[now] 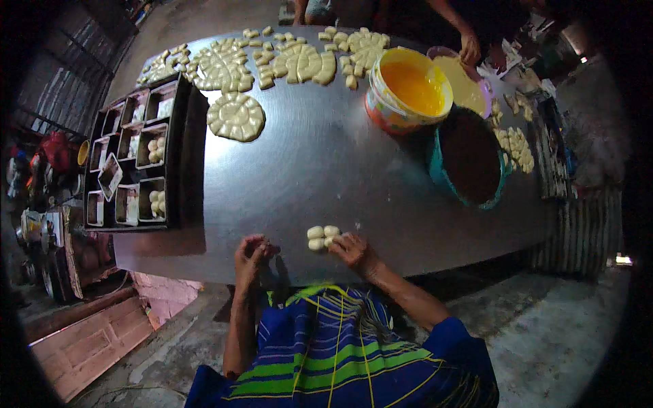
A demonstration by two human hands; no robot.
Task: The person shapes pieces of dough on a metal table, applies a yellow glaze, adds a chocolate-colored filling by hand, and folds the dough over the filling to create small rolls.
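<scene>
A group of small pale dough balls [315, 232] sits on the metal table [309, 163] near its front edge. My right hand [357, 253] is on the lower right ball, fingers curled against it. My left hand [254, 253] hovers by the table edge to the left of the balls, fingers curled; what it holds, if anything, is too small to make out. A dark tray [177, 143] of small rectangular tins [127, 202] stands at the left, some tins holding dough balls.
Flattened dough clusters [235, 117] line the back. At right are a bucket of yellow substance [408, 85], a teal tub of dark contents [469, 156], a purple basin [483, 92] and more dough [517, 146]. Another person's hand [469, 47] is above the basin.
</scene>
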